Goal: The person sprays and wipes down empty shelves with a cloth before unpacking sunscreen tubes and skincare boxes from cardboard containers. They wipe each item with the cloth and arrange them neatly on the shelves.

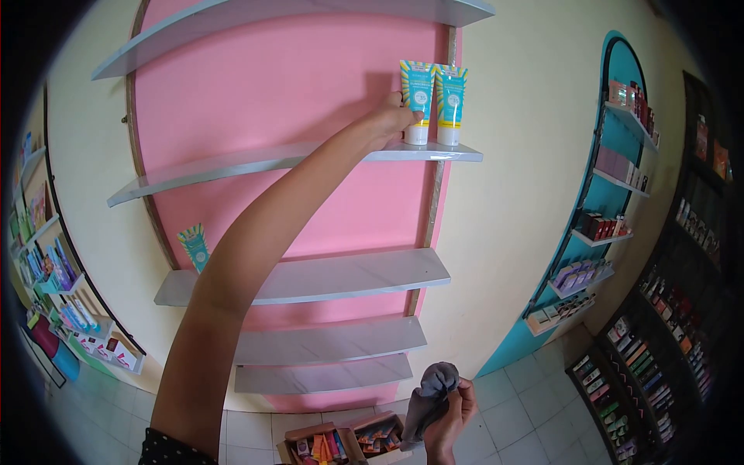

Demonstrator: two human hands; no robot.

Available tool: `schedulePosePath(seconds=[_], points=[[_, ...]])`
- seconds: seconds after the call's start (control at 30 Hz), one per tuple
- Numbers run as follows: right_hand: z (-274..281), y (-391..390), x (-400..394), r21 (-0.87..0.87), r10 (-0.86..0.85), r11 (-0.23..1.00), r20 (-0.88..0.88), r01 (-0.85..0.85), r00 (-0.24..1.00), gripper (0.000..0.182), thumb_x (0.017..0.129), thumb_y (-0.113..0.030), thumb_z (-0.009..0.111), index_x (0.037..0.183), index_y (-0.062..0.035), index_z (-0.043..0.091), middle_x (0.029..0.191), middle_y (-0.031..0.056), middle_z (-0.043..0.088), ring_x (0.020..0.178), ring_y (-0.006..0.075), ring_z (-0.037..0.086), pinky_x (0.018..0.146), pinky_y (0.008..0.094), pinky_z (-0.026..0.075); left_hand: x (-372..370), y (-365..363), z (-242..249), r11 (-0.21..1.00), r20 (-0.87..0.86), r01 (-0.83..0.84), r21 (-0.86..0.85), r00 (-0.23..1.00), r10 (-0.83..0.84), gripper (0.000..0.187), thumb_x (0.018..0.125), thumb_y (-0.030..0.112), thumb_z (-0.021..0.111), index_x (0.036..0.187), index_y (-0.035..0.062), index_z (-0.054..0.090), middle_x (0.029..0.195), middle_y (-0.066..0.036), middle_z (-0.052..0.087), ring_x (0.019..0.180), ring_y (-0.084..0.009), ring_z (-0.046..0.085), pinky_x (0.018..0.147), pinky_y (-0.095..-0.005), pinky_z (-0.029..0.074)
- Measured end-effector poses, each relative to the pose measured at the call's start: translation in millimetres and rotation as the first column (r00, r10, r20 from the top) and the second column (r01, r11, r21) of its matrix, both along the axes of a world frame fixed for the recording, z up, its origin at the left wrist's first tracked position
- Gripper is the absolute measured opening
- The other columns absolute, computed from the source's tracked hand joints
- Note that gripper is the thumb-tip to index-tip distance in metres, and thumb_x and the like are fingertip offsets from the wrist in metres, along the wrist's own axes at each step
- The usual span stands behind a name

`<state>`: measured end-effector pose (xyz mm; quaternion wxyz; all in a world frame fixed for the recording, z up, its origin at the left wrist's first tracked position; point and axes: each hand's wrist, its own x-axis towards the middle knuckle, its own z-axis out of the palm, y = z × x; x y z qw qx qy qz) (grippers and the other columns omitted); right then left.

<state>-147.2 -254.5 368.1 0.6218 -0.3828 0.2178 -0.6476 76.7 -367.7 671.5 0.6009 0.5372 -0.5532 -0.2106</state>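
My left hand point(394, 122) reaches up to a marble-patterned shelf point(310, 160) on the pink panel, its fingers closed round a blue and yellow tube point(418, 101) that stands on its white cap. A matching tube point(450, 101) stands upright just to the right, near the shelf's end. Low in the view, my right hand point(453, 415) grips a bunched grey cloth point(430, 399). Another such tube point(194, 246) stands on a lower shelf at the left, its base partly hidden by my left arm.
Open boxes point(318, 446) of colourful packets sit on the tiled floor below the shelves. A teal panel point(601, 174) with stocked shelves is at the right, beside a dark display rack point(666, 310). More stocked shelves point(66, 287) line the far left.
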Motion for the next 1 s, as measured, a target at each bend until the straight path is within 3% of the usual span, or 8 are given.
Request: schedulePosePath(seconds=[0.27, 0.43, 0.5, 0.57, 0.6, 0.63, 0.8, 1.0], points=[[-3.7, 2.5, -2.5, 0.021, -0.007, 1.000, 0.004, 0.007, 1.000, 0.010, 0.076, -0.001, 0.039, 0.080, -0.0018, 0.048, 0.077, 0.0030, 0.050, 0.073, 0.0089, 0.047, 0.067, 0.0219, 0.038, 4.5, 6.2, 0.5, 0.996, 0.008, 0.082, 0.044, 0.997, -0.083, 0.042, 0.077, 0.010, 0.055, 0.111, 0.0039, 0.032, 0.108, -0.011, 0.038, 0.104, -0.0230, 0.040, 0.089, -0.0397, 0.034], [-10.8, 2.7, -1.1, 0.056, -0.020, 0.998, 0.031, 0.018, 0.999, 0.011, 0.077, -0.003, 0.040, 0.083, -0.0040, 0.049, 0.080, 0.0030, 0.051, 0.074, 0.0105, 0.048, 0.068, 0.0233, 0.040, 16.7, 47.0, -7.6, 0.969, 0.351, -0.241, -0.045, 0.905, 0.241, 0.043, 0.074, 0.008, 0.055, 0.112, 0.0014, 0.036, 0.111, -0.013, 0.043, 0.105, -0.0226, 0.042, 0.088, -0.0335, 0.033], [-15.6, 2.0, 0.0, 0.097, -0.025, 0.995, 0.094, 0.016, 0.995, 0.014, 0.076, -0.001, 0.039, 0.085, -0.0017, 0.049, 0.083, 0.0046, 0.050, 0.077, 0.0119, 0.048, 0.070, 0.0247, 0.039, 13.9, 99.0, -43.8, 0.668, 0.475, -0.126, -0.734, 0.608, 0.637, 0.042, 0.072, 0.006, 0.055, 0.110, -0.0006, 0.039, 0.106, -0.014, 0.049, 0.103, -0.0225, 0.044, 0.086, -0.0299, 0.033], [-16.5, 1.1, 2.5, 0.067, -0.023, 0.998, 0.045, 0.020, 0.999, 0.014, 0.077, -0.004, 0.039, 0.086, -0.0031, 0.049, 0.085, 0.0046, 0.050, 0.077, 0.0125, 0.048, 0.069, 0.0251, 0.040, 9.1, 155.6, -98.2, 0.486, 0.284, -0.233, -0.842, 0.575, 0.767, 0.036, 0.068, -0.001, 0.055, 0.103, -0.0012, 0.046, 0.100, -0.014, 0.051, 0.097, -0.0257, 0.048, 0.085, -0.0330, 0.034], [-21.0, -1.8, 4.2, 0.042, -0.021, 0.999, 0.028, 0.020, 0.999, 0.014, 0.077, -0.004, 0.039, 0.086, -0.0035, 0.049, 0.086, 0.0047, 0.050, 0.077, 0.0128, 0.048, 0.069, 0.0252, 0.040, 20.6, 174.8, -134.6, 0.342, 0.205, -0.269, -0.900, 0.432, 0.879, 0.035, 0.067, -0.003, 0.055, 0.101, -0.0015, 0.047, 0.097, -0.014, 0.051, 0.092, -0.0286, 0.049, 0.083, -0.0344, 0.035], [-17.9, -0.6, 8.5, 0.040, 0.007, 0.999, 0.023, -0.008, 1.000, 0.014, 0.077, -0.004, 0.039, 0.086, -0.0035, 0.049, 0.086, 0.0047, 0.050, 0.077, 0.0128, 0.048, 0.069, 0.0252, 0.040, 36.2, 194.1, -166.6, 0.278, 0.211, -0.305, -0.911, 0.235, 0.949, 0.036, 0.066, -0.003, 0.056, 0.101, -0.0017, 0.046, 0.099, -0.015, 0.050, 0.093, -0.0293, 0.047, 0.082, -0.0349, 0.035], [-10.1, 5.8, 25.8, 0.052, 0.185, 0.981, 0.000, -0.185, 0.983, 0.013, 0.077, -0.005, 0.040, 0.085, -0.0029, 0.049, 0.081, 0.0043, 0.051, 0.073, 0.0119, 0.049, 0.065, 0.0245, 0.041, 104.0, 233.6, -231.7, 0.062, 0.101, -0.767, -0.639, -0.004, 0.995, 0.048, 0.065, 0.005, 0.057, 0.109, -0.0011, 0.038, 0.103, -0.016, 0.044, 0.105, -0.0328, 0.035, 0.089, -0.0408, 0.028], [-8.9, 19.4, 52.5, 0.012, 0.399, 0.917, -0.023, -0.399, 0.917, 0.012, 0.075, -0.003, 0.040, 0.083, -0.0005, 0.048, 0.079, 0.0054, 0.051, 0.072, 0.0117, 0.050, 0.065, 0.0237, 0.041, 156.1, 249.9, -253.4, 0.199, 0.167, -0.871, -0.449, 0.136, 0.976, 0.048, 0.072, 0.014, 0.059, 0.112, -0.0017, 0.036, 0.105, -0.014, 0.047, 0.100, -0.0265, 0.043, 0.085, -0.0359, 0.033]])
